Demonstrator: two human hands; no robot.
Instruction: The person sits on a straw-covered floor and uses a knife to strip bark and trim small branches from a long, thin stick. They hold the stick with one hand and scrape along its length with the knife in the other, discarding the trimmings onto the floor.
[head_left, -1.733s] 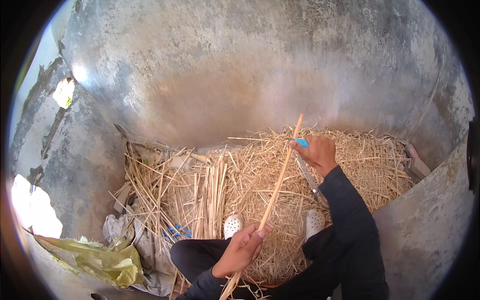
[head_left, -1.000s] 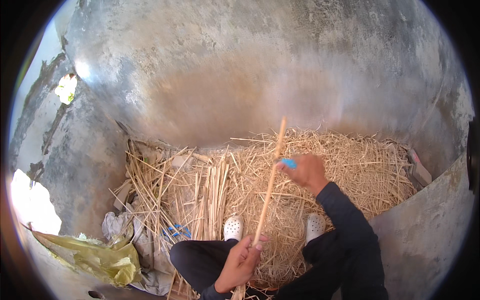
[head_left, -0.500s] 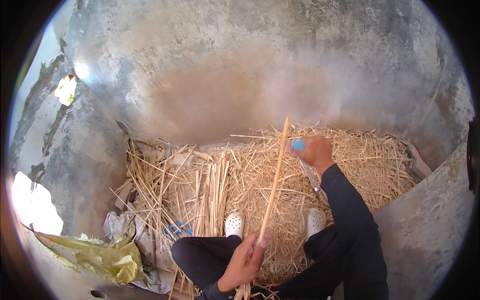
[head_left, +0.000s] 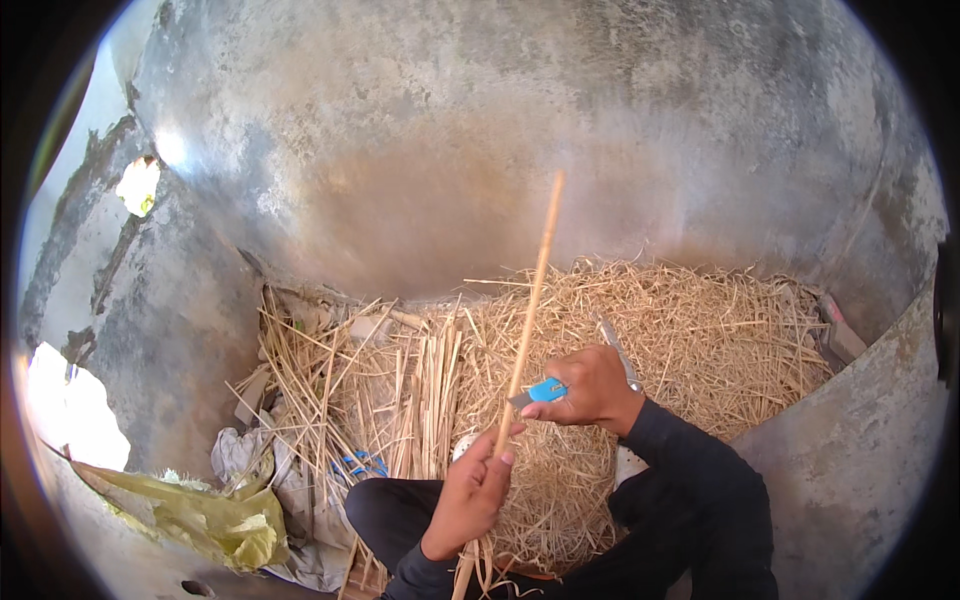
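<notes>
A long thin wooden stick (head_left: 540, 270) slants upward, its lower part in my left hand (head_left: 472, 495), whose fingers are closed round it. My right hand (head_left: 598, 385) grips a blue-handled utility knife (head_left: 547, 391). The knife's short blade meets the stick, or lies right beside it, just above my left fingers. Curled shavings (head_left: 488, 570) hang at the stick's lower end, below my left hand.
Shavings (head_left: 720, 350) cover the floor to the right. Cut sticks (head_left: 432, 385) lie on the left, near blue-handled scissors (head_left: 360, 465). A long metal blade (head_left: 618, 352) rests on the shavings. Yellow-green sheeting (head_left: 190, 515) and concrete walls (head_left: 400, 150) surround me.
My right hand has come down and left, bringing the knife from beside the stick's upper part to near my left fingers. The left hand and stick have risen slightly.
</notes>
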